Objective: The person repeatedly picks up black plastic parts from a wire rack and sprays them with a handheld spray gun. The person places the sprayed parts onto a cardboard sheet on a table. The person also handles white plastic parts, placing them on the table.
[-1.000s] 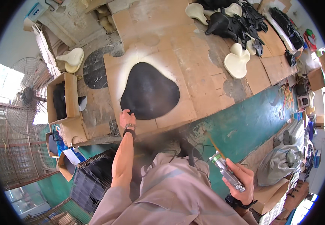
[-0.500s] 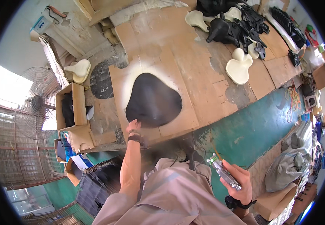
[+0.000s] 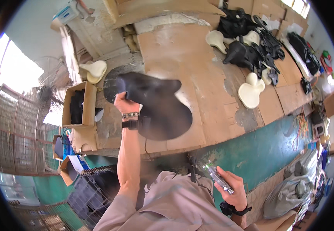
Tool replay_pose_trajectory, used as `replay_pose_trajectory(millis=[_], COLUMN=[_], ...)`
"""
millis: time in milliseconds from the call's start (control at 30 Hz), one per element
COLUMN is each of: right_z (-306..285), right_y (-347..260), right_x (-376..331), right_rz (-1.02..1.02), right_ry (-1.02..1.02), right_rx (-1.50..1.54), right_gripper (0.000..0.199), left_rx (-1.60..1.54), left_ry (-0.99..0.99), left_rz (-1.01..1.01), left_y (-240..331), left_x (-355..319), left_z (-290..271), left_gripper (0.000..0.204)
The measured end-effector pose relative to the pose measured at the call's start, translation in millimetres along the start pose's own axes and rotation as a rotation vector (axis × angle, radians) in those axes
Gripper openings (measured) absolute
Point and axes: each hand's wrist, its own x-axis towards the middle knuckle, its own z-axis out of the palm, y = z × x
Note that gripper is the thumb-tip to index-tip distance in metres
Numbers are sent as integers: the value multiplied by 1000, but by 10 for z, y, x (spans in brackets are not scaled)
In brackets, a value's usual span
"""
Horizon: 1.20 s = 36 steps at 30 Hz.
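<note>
A thin black saddle-shaped sheet (image 3: 149, 86) is lifted and curled over the table, its left edge gripped in my left hand (image 3: 125, 104). Motion blurs it a little. Below it a second black sheet (image 3: 170, 121) of rounded outline lies flat on the cardboard, partly covered by the lifted one. A pale overspray band borders it. My right hand (image 3: 234, 188), low at the right in front of the table edge, is closed around a small silver spray gun (image 3: 217, 178) with a green ring; its front points up and left.
Cream saddle-shaped foam pads (image 3: 249, 94) and a heap of black saddle parts (image 3: 244, 54) occupy the far right. Another pad (image 3: 94, 71) is at the left, near an open cardboard box (image 3: 89, 106) of black pieces. A wire-guarded fan (image 3: 45, 93) stands beyond it.
My left hand has picked up the top black sheet by its near left edge and raised it up and leftward, uncovering another underneath. The spray gun stays low in my right hand. The view has shifted.
</note>
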Motion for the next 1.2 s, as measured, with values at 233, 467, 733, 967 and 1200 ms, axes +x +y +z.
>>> replay_pose_trajectory(millis=[233, 467, 733, 967, 1200], right_z=[330, 593, 1226, 1827, 2449], right_y=[-146, -210, -902, -1071, -1733], right_x=[251, 453, 760, 666, 408], right_rz=[-25, -86, -139, -204, -203], right_ry=[-223, -523, -743, -936, -1024], right_rx=[19, -221, -281, -465, -720], right_gripper=[48, 31, 30, 40, 44], left_rx=[-91, -364, -481, -614, -701], left_ry=[3, 212, 578, 459, 293], left_rz=[421, 404, 769, 884, 820], left_y=[1230, 1635, 2143, 2427, 2951], left_x=[-864, -2359, -3298, -3710, -3912], left_z=[-475, -800, -1762, -2254, -2584], left_gripper=[15, 30, 26, 34, 35])
